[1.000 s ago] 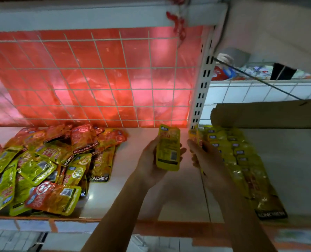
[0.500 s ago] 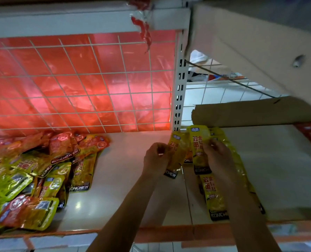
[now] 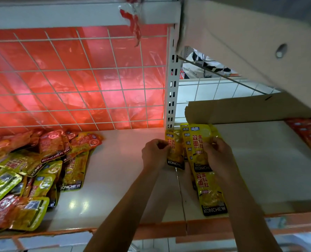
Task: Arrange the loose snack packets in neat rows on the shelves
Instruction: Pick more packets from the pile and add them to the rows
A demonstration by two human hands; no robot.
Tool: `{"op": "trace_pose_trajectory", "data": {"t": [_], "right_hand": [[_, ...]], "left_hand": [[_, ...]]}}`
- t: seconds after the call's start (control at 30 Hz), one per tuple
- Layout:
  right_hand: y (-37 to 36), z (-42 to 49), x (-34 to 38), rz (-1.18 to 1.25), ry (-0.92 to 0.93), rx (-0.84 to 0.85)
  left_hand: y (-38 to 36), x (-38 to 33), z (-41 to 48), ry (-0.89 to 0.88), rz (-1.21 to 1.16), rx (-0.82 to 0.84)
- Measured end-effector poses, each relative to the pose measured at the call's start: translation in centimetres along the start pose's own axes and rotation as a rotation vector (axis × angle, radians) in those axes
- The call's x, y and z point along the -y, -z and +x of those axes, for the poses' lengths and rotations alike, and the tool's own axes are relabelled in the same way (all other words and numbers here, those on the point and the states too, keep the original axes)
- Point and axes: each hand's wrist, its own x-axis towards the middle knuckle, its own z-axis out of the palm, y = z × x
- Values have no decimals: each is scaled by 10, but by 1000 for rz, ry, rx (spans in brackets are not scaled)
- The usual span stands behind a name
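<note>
A loose heap of yellow and orange snack packets (image 3: 29, 175) lies on the left of the white shelf (image 3: 114, 179). My left hand (image 3: 155, 153) pinches one yellow packet (image 3: 175, 155) by its left edge, just left of the shelf seam. My right hand (image 3: 217, 157) grips another yellow packet (image 3: 199, 142) on top of a row of overlapping yellow packets (image 3: 211, 193) that runs from the back to the front edge.
A red sheet behind a white wire grid (image 3: 78, 79) backs the left bay. A slotted upright (image 3: 171, 88) divides the bays. A cardboard strip (image 3: 232, 110) lies at the back right, and a row of red packets (image 3: 309, 135) sits at far right.
The view shifted so the shelf sits further left. My left hand's packet has come down closer to the shelf beside the row; my right hand stays on the row's top packet.
</note>
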Motion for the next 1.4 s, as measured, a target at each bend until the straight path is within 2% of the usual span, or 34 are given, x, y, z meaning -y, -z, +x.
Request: {"op": "trace_pose_trajectory", "data": {"t": [0.63, 0.73, 0.8, 0.83, 0.9, 0.97, 1.07, 1.17, 1.27, 1.4], "right_hand": [[-10, -7, 0, -199, 79, -19], [-14, -9, 0, -192, 95, 4], [-18, -11, 0, -198, 114, 8], [-20, -12, 1, -198, 124, 12], [-26, -14, 0, -193, 136, 36], [-30, -17, 1, -222, 152, 59], [-32, -20, 3, -305, 209, 84], [-31, -21, 5, -406, 284, 30], [-29, -19, 5, -473, 306, -6], [-28, -19, 3, -507, 304, -9]], "left_hand": [[1, 2, 1, -159, 298, 58], [2, 2, -1, -220, 347, 14], [4, -1, -6, -278, 285, -10], [4, -2, -8, -272, 178, 14], [5, -7, -14, -141, -145, 120], [7, -8, -16, -51, -331, 197], [12, -2, -16, -2, -395, 199], [17, 8, -14, 71, -412, 142], [19, 16, -13, 104, -329, 128], [17, 18, -14, 48, -164, 120]]}}
